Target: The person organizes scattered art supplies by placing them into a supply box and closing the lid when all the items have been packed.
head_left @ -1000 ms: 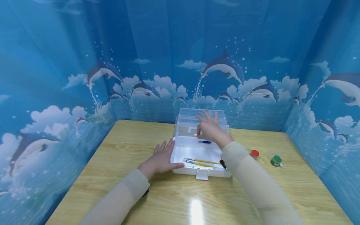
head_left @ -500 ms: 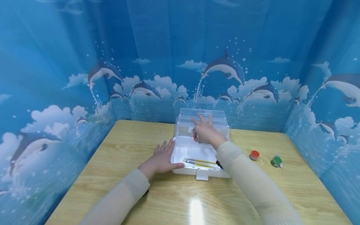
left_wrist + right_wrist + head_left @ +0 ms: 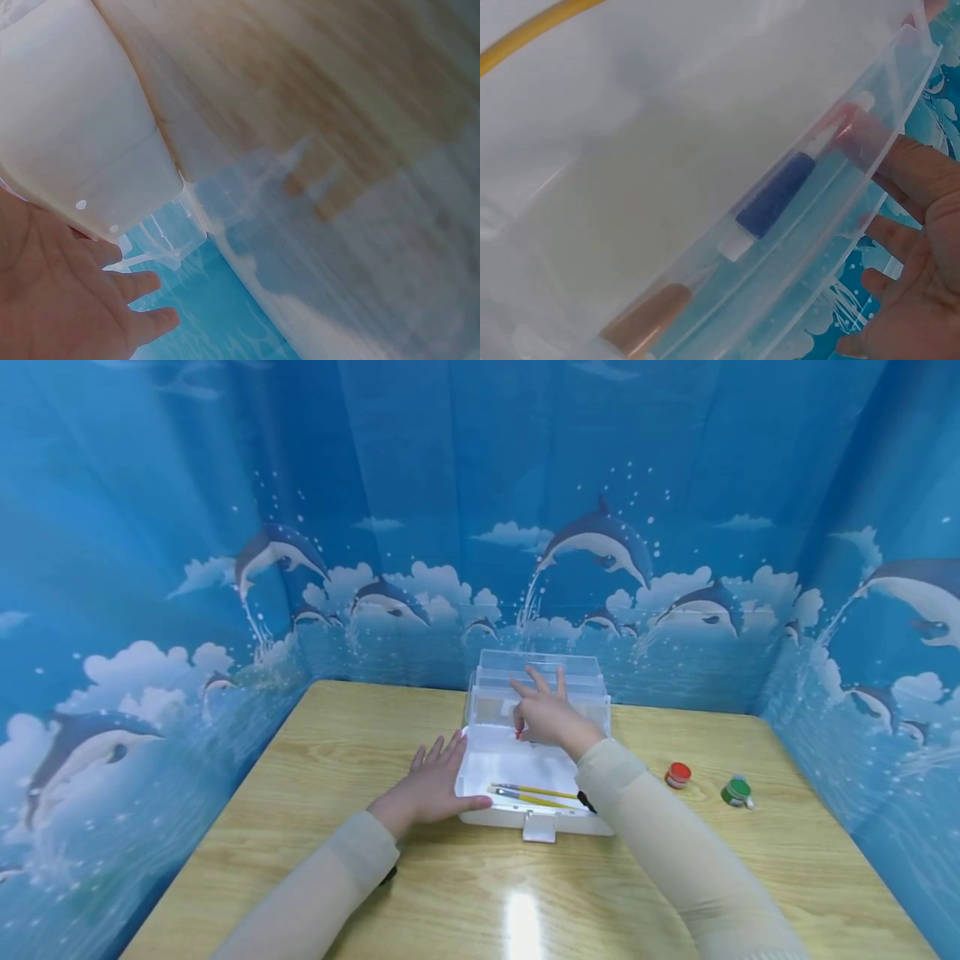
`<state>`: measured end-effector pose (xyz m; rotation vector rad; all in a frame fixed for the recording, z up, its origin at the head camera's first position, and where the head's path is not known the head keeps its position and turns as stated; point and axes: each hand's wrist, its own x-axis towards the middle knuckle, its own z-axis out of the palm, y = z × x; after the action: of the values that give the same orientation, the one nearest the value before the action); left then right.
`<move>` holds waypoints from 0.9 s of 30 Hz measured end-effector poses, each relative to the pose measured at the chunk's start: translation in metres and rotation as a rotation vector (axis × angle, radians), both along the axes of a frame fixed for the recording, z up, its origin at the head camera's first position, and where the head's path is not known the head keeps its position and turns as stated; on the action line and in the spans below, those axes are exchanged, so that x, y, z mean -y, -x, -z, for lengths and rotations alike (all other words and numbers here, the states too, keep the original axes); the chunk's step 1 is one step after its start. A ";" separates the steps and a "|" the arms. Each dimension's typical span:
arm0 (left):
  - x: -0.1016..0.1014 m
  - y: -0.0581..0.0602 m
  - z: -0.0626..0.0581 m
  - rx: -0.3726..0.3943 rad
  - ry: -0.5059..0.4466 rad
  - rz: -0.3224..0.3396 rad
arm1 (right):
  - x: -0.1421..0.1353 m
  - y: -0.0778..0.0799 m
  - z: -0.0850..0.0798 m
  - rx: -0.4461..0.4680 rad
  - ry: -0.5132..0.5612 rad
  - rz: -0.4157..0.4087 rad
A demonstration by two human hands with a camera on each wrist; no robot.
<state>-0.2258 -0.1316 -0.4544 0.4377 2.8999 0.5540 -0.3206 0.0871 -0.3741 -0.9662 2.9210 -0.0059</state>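
An open white plastic box (image 3: 487, 758) stands on the wooden table, its clear lid (image 3: 491, 662) raised at the back. My left hand (image 3: 429, 785) rests along the box's left side, fingers spread straight and thumb over the front rim. Reaching into the back of the box, my right hand (image 3: 551, 720) pinches a small red paint tube (image 3: 846, 122) between thumb and forefinger, with the other fingers raised. Beside it in the right wrist view lie a blue paint tube (image 3: 776, 195) with a white end and a brown tube (image 3: 649, 319).
Two yellow-handled paintbrushes (image 3: 534, 797) lie along the box's front. A white latch (image 3: 539, 827) hangs from its front edge. To the right stand a red-lidded jar (image 3: 678, 775) and a green-lidded jar (image 3: 737, 791). A dolphin-print curtain (image 3: 420, 635) surrounds the table (image 3: 375, 718).
My right hand has moved left and down toward the box's floor with the red paint tube, covering the blue tube in the head view. My left hand has stayed in place.
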 end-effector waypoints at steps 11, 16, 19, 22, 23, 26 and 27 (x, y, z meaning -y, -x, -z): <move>0.000 0.001 0.004 0.002 -0.003 0.002 | -0.012 -0.002 -0.005 0.024 0.061 0.041; 0.001 -0.001 0.004 -0.023 -0.019 0.018 | -0.022 -0.005 -0.009 0.012 0.061 0.048; 0.001 -0.001 0.003 -0.014 -0.002 0.017 | -0.029 -0.007 -0.013 -0.002 0.068 0.059; 0.000 -0.001 0.003 -0.010 0.013 0.009 | -0.036 -0.010 -0.017 -0.014 0.076 0.072; 0.000 -0.001 0.003 -0.009 0.018 0.006 | -0.039 -0.011 -0.019 -0.018 0.075 0.079; 0.000 -0.001 0.003 -0.017 0.019 0.002 | -0.047 -0.012 -0.022 -0.026 0.070 0.093; 0.000 -0.001 0.003 -0.018 0.018 0.001 | -0.049 -0.013 -0.023 -0.031 0.066 0.099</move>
<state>-0.2251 -0.1315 -0.4576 0.4433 2.9189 0.5268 -0.3077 0.1364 -0.3512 -0.8366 3.0114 -0.0933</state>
